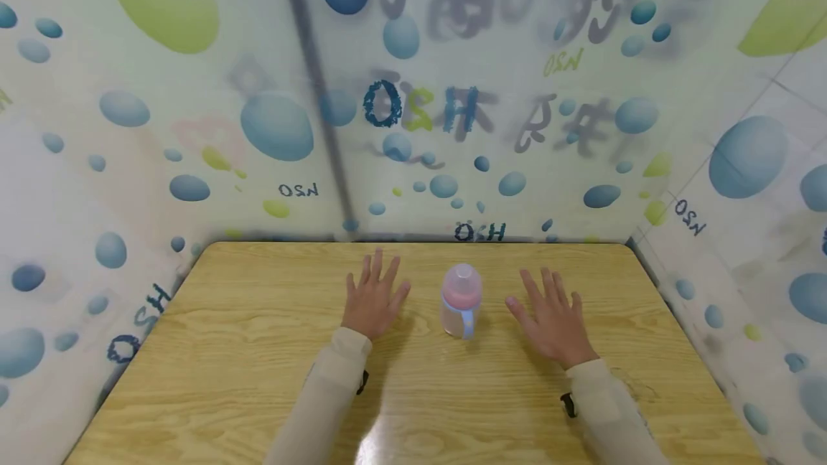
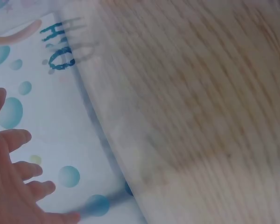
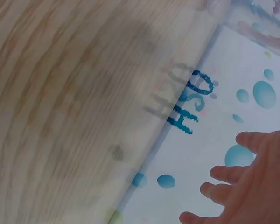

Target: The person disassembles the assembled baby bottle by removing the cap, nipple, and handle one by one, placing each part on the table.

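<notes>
A baby bottle (image 1: pixel 461 300) with a pink cap and a pale blue handle stands upright on the wooden table (image 1: pixel 258 350), between the two hands. To its left, my left hand (image 1: pixel 372 300) is spread palm down with nothing in it. My right hand (image 1: pixel 552 321) is spread in the same way to the right of the bottle, also holding nothing. Both hands are apart from the bottle. The left wrist view has the left hand (image 2: pixel 14 172) at its lower left edge, and the right wrist view has the right hand (image 3: pixel 252 186) at lower right, with part of the clear bottle (image 3: pixel 256 23) above.
Behind the table's far edge rises a white wall (image 1: pixel 413 163) printed with blue and green spots and letters. Similar panels flank the table on the left (image 1: pixel 64 235) and right (image 1: pixel 743 250). Dark bands show at both sleeve cuffs.
</notes>
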Demonstrator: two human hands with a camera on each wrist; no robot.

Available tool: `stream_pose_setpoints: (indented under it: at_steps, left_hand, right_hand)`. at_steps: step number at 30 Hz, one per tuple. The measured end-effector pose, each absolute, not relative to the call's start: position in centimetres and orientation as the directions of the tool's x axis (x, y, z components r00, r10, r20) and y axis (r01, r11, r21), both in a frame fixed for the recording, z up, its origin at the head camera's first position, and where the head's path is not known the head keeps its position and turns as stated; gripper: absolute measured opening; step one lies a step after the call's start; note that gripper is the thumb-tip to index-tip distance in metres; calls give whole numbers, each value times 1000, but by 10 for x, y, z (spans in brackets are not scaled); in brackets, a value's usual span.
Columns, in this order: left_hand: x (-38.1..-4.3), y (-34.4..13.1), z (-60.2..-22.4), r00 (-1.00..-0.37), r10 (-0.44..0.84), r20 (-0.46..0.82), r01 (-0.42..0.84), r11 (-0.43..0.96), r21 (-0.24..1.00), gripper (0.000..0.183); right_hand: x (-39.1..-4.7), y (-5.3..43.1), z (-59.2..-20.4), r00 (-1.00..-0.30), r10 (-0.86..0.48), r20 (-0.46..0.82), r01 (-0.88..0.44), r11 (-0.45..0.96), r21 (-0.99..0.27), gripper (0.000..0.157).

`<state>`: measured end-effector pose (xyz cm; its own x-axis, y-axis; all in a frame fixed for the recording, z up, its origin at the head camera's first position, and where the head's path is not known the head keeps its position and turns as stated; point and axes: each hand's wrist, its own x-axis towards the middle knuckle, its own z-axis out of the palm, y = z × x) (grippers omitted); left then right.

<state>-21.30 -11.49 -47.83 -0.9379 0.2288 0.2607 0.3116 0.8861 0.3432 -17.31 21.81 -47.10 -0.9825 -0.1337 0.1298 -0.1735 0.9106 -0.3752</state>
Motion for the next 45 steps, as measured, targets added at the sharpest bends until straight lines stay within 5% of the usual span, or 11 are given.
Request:
stream_pose_setpoints:
  at_steps: [16, 35, 45]
  left_hand:
    - [-206, -98, -481, -934, 337, 119, 352, 812, 466, 59]
    - [-199, -78, -480, -855, 466, 229, 515, 706, 487, 55]
    - [-194, -74, -477, -864, 454, 218, 495, 684, 536, 54]
  right_hand:
    - [-169, 191, -472, -960, -177, 217, -263, 833, -486, 63]
    - [-163, 159, -471, -940, -197, 278, -336, 659, -672, 56]
    - [-165, 151, -467, -947, -216, 240, -322, 590, -740, 59]
